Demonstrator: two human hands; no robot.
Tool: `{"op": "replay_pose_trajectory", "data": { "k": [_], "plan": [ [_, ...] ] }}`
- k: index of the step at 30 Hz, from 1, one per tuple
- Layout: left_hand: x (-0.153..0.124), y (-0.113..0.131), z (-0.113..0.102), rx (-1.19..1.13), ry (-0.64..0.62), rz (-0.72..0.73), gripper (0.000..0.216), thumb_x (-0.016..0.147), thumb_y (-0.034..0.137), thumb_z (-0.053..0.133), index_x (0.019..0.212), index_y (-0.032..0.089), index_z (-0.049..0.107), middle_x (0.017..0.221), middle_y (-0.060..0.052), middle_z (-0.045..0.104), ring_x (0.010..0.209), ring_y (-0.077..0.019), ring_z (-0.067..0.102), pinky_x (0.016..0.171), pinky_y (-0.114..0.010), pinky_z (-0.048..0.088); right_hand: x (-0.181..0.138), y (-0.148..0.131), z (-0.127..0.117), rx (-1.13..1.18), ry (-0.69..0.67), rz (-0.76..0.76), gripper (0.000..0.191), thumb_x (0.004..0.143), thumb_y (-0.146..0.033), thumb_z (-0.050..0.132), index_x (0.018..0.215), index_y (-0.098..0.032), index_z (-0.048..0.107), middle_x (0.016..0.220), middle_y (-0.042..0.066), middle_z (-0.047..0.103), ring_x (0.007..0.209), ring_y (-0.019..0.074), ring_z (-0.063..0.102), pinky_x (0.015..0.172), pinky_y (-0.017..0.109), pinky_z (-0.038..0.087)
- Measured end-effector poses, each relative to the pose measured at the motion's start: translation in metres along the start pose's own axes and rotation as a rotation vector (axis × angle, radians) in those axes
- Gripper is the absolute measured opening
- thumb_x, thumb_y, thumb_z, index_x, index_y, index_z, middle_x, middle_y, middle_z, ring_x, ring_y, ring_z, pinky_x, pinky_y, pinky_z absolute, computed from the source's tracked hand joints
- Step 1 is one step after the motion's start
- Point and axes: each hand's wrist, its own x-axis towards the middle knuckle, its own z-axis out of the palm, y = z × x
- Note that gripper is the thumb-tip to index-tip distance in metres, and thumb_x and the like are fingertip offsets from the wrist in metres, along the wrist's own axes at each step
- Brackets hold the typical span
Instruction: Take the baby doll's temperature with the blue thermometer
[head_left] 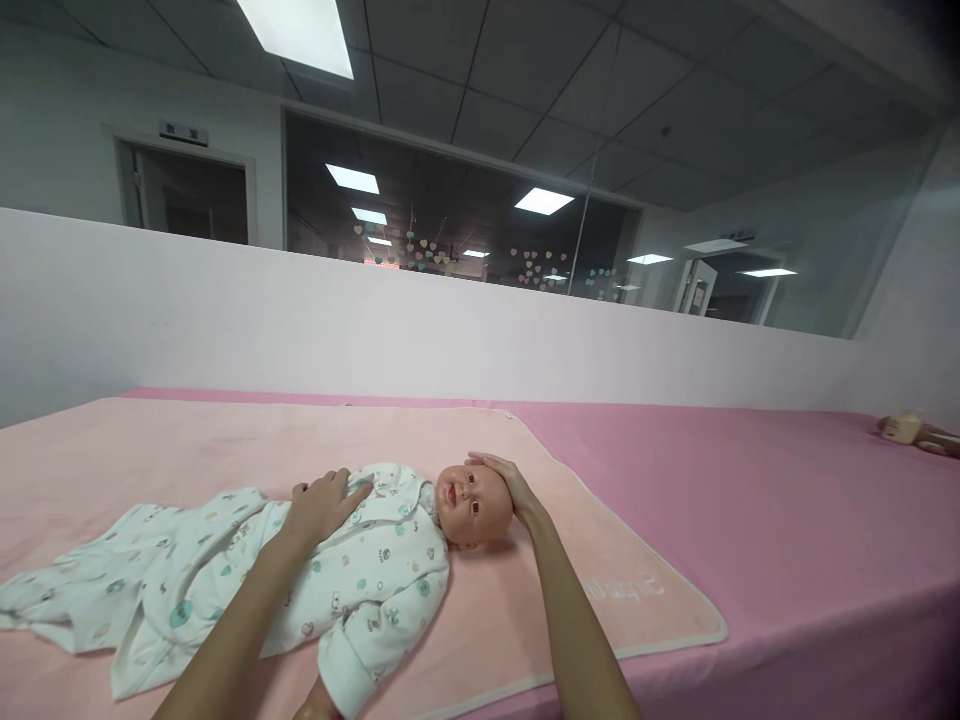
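Observation:
A baby doll (469, 505) lies on its back with its head to the right, dressed in a white printed outfit (375, 575) with long sleeves and legs. Its head rests on a peach blanket (637, 600). My left hand (328, 503) lies flat on the front of the outfit, over the doll's chest and belly, fingers apart. At the top of the doll's head, my right hand (506, 482) is laid against the scalp with its fingers stretched out and curved along it. One doll hand shows below the near sleeve.
Beneath the blanket is a pink sheet (750, 500) that reaches to the right. A low white wall (450, 330) runs behind, with a glass window (787, 200) above it. At the far right edge lies a partly visible doll-like object (904, 428).

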Motion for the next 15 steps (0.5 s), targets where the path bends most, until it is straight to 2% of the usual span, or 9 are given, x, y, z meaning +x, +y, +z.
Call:
{"op": "replay_pose_trajectory", "data": {
  "k": [2,4,11,15],
  "plan": [
    [-0.0003,0.0003,-0.0004,-0.001,0.005,0.002,0.046,0.077,0.057,0.023,0.078,0.019,0.048,0.088,-0.011,0.061,0.084,-0.0263,0.055,0.083,-0.045,0.029,-0.0002,-0.0001,0.0007,-0.017,0.01,0.001,0.039,0.067,-0.046,0.058,0.085,-0.013,0.068,0.093,0.007,0.066,0.095,0.0236,0.056,0.088,0.033,0.039],
    [-0.0009,0.0008,-0.0009,-0.006,0.009,0.006,0.047,0.077,0.058,0.021,0.077,0.019,0.048,0.086,-0.01,0.061,0.083,-0.0263,0.056,0.083,-0.044,0.029,-0.0001,0.0003,0.0008,-0.01,0.024,0.005,0.038,0.066,-0.046,0.058,0.08,-0.012,0.068,0.09,0.007,0.067,0.092,0.0242,0.057,0.085,0.033,0.04],
    [-0.0019,0.0018,-0.0011,-0.008,0.009,0.009,0.046,0.078,0.056,0.022,0.078,0.018,0.048,0.087,-0.011,0.06,0.084,-0.0264,0.055,0.082,-0.044,0.029,-0.0006,-0.0003,0.0009,-0.009,0.032,-0.006,0.038,0.064,-0.046,0.06,0.079,-0.012,0.068,0.088,0.008,0.067,0.091,0.0246,0.057,0.084,0.034,0.04],
    [-0.0009,0.0009,0.0006,-0.012,0.013,0.003,0.045,0.078,0.056,0.023,0.079,0.018,0.047,0.085,-0.01,0.06,0.083,-0.0263,0.055,0.083,-0.045,0.028,0.0014,0.0002,0.0002,-0.015,0.062,-0.026,0.037,0.063,-0.044,0.062,0.085,-0.015,0.068,0.098,0.007,0.065,0.1,0.0236,0.054,0.09,0.033,0.037]
  ]
}}
